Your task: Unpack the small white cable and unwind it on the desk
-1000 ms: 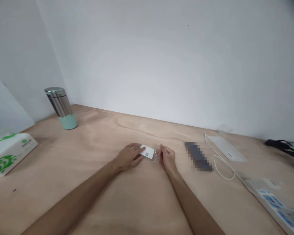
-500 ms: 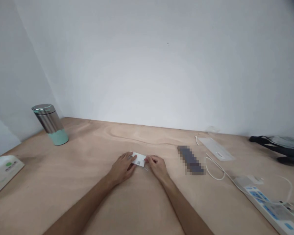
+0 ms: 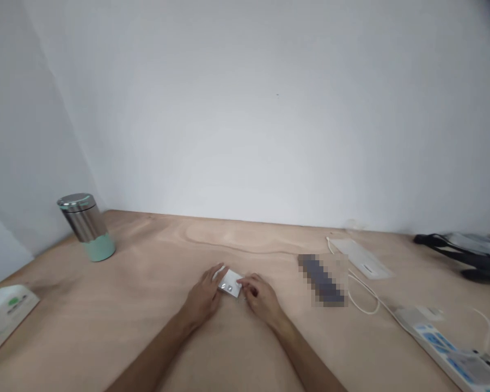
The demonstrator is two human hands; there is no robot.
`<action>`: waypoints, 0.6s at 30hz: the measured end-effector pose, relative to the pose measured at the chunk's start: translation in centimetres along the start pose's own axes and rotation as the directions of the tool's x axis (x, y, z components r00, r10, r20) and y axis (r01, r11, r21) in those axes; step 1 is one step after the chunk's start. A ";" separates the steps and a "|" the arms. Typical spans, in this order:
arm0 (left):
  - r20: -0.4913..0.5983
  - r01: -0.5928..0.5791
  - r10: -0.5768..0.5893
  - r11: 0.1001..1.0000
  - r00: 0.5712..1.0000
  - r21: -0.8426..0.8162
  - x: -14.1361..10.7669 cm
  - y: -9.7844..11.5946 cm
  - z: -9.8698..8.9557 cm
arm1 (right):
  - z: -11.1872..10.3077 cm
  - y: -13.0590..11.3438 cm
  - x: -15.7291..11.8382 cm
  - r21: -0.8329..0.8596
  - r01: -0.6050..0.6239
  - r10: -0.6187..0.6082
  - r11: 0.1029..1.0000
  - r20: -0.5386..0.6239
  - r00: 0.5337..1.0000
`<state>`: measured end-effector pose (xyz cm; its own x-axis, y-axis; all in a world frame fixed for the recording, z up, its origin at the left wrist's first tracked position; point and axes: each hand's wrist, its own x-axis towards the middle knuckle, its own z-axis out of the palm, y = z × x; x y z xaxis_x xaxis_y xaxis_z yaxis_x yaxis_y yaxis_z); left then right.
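Observation:
A small white box (image 3: 231, 282) with clear film showing at its lower right corner lies on the wooden table (image 3: 147, 305) in the middle. My left hand (image 3: 203, 295) grips its left side, with the fingers on top and the thumb tucked at the near side. At the right edge of the box, my right hand (image 3: 261, 297) has thumb and index finger pinched together at the film. What exactly lies between those fingertips is too small to make out.
A steel and mint tumbler (image 3: 87, 227) and a tissue pack (image 3: 8, 316) are on the left. On the right lie a blurred dark phone-like object (image 3: 322, 280), a clear sleeve (image 3: 361, 258), a white cable (image 3: 386, 302), a power strip (image 3: 453, 354) and black straps (image 3: 465, 253).
The view has tilted up, so everything sits lower in the picture. The box has turned slightly, and my left fingers are more spread over it. My right fingertips remain at its right edge.

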<state>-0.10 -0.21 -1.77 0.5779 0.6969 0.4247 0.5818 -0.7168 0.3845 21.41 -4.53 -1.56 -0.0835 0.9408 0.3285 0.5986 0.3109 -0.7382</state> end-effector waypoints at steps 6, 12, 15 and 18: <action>-0.062 -0.003 0.006 0.999 0.998 0.044 0.2 -0.6 0.2 | 0.0 -0.2 -0.1 -0.055 -0.040 0.040 0.998 -0.002 0.999; -0.179 -0.091 0.100 0.994 0.979 0.061 0.3 -0.7 0.0 | -0.3 -0.4 -0.1 -0.040 -0.061 0.060 0.997 -0.015 0.998; -0.234 -0.139 0.153 0.988 0.960 0.073 0.3 -0.5 -0.2 | -0.4 -0.6 -0.2 -0.013 -0.040 0.039 0.999 -0.078 0.996; -0.289 -0.149 0.157 0.988 0.944 0.050 0.3 -0.2 -0.2 | -0.6 -0.6 -0.3 0.059 -0.035 0.045 0.998 -0.179 0.983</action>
<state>-0.12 0.13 -1.58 0.4712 0.5384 0.6986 0.5169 -0.8104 0.2759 21.56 -5.07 -0.86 0.0872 0.9146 0.3950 0.5530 0.2853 -0.7828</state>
